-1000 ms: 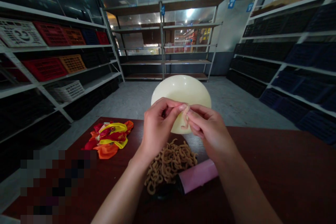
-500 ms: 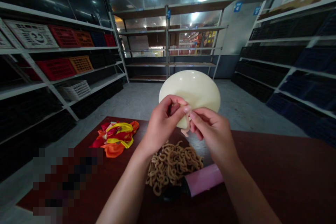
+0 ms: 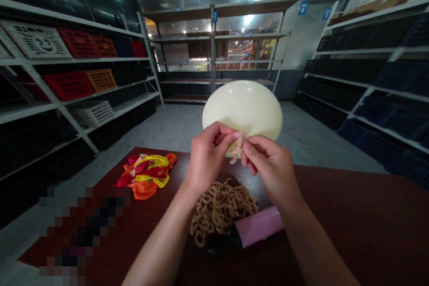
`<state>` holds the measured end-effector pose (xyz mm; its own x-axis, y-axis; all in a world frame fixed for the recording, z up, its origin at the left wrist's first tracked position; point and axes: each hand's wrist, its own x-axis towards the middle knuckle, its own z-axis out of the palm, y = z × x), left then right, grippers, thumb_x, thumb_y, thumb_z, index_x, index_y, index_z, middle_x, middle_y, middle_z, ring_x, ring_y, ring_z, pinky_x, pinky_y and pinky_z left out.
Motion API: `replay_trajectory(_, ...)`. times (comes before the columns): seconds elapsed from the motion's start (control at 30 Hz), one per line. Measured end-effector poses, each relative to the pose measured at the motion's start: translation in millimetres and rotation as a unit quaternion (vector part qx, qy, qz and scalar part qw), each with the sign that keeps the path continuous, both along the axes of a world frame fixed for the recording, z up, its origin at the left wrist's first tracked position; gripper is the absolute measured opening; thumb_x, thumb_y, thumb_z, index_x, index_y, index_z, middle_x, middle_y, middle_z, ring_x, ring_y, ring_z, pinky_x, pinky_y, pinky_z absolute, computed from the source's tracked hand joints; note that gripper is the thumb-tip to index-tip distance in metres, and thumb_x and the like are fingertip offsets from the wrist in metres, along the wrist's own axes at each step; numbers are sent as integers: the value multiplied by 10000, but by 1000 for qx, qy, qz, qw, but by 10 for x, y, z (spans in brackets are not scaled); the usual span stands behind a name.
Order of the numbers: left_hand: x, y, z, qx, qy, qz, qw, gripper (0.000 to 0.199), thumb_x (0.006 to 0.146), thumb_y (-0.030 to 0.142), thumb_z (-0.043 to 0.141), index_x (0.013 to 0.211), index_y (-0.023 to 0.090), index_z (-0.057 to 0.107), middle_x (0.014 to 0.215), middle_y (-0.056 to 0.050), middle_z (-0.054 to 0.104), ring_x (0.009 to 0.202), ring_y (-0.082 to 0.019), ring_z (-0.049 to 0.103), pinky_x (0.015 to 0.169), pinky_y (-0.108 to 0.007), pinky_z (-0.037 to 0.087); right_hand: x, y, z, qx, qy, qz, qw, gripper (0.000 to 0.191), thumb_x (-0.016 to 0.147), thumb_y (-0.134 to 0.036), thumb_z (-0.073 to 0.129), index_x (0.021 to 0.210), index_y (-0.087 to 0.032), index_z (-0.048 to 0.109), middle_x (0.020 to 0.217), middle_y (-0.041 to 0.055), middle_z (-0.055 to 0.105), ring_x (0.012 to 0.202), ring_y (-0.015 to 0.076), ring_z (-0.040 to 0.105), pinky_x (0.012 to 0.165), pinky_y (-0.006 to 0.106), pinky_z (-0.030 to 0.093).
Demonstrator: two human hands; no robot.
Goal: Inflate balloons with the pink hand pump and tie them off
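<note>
A big, round, cream-coloured inflated balloon [image 3: 241, 105] rises just beyond my hands. With thumb and forefinger, my left hand [image 3: 209, 152] is closed in a pinch at the balloon's lower end, where the neck is mostly hidden. My right hand [image 3: 266, 161] is also pinched shut, its fingertips at a light tan curly tie [image 3: 237, 149] that dangles between the hands. Whether the tie circles the neck I cannot tell. Below lies a heap of similar brown curly ties [image 3: 221, 210]. Beside it, under my right forearm, rests a pink cylinder with a black end [image 3: 258, 227], resembling a hand pump.
On the left of the dark red-brown table [image 3: 351, 223] lie crumpled red, yellow and orange pieces [image 3: 150, 172]. Part of the lower left is pixelated. Shelves with crates [image 3: 69, 86] stand along both sides, and a metal rack [image 3: 212, 53] stands at the back.
The balloon has shifted slightly upward in view. The tan curly tie now hangs higher, between my fingertips. Both hands keep their pinch in nearly the same place.
</note>
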<state>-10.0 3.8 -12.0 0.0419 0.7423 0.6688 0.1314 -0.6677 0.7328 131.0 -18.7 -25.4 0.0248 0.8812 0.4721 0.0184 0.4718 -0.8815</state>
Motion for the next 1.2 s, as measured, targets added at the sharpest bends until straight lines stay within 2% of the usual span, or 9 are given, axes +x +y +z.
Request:
replay_trajectory(0.2,18,10,-1,-38,-85,12,996,302,868,366,688,669,165,583,606,10,589,537,-88,474,526,-207,380,-38,-9,-8,13,-38,-7,999,218,869,-371,633,757,-183,635,552,-43,559,423,56,454,395,189,321)
replay_trajectory(0.33,8,0,25,-50,-94,-34,994,337,926,405,603,691,163,599,600,8,549,539,-89,459,524,-211,386,-55,-23,0,12,-22,-10,1000,219,872,-376,636,764,-186,636,547,-47,552,415,56,451,389,191,321)
replay_trajectory(0.43,5,-23,42,-46,-55,-114,991,184,897,347,654,922,165,672,777,-32,643,673,-119,573,610,-225,466,-27,-19,10,16,7,-23,1000,215,875,-374,645,763,-190,635,551,-51,556,407,51,444,385,188,318)
replay_trajectory(0.57,-19,-19,24,-46,1,-181,982,434,834,229,726,1252,176,619,1063,-93,682,874,-168,639,749,-269,521,33,6,19,22,32,-30,999,199,873,-368,656,774,-195,643,549,-54,562,404,47,436,384,187,312)
replay_trajectory(0.67,-47,13,4,-27,26,-147,988,354,873,215,682,1226,185,661,1098,-95,691,888,-169,639,778,-286,516,43,10,27,22,24,-32,999,218,878,-385,647,775,-193,647,552,-51,565,407,47,436,388,190,313)
replay_trajectory(0.8,-45,27,19,22,40,-46,998,131,890,259,679,957,182,761,895,-56,719,785,-152,621,723,-271,486,1,-12,30,24,8,-36,999,230,879,-391,636,769,-189,643,554,-49,563,403,49,427,384,194,307)
replay_trajectory(0.9,-8,8,31,29,10,3,1000,156,907,289,658,868,191,772,784,-38,705,729,-148,610,683,-265,470,-29,-26,19,26,-16,-32,999,233,889,-397,617,779,-193,643,563,-46,562,418,57,441,392,199,317)
replay_trajectory(1.07,55,7,-18,-29,-100,19,994,296,935,423,594,833,194,751,683,-23,643,612,-128,551,569,-248,431,-32,-24,-21,49,-104,-49,992,216,906,-385,589,793,-207,633,585,-39,570,477,80,500,454,214,375)
replay_trajectory(1.2,76,32,-35,-67,-207,-13,976,380,922,510,581,748,185,673,541,26,451,477,-88,385,460,-226,319,-52,-26,-45,73,-162,-60,982,204,929,-359,550,814,-211,632,621,-28,612,504,85,531,504,217,411)
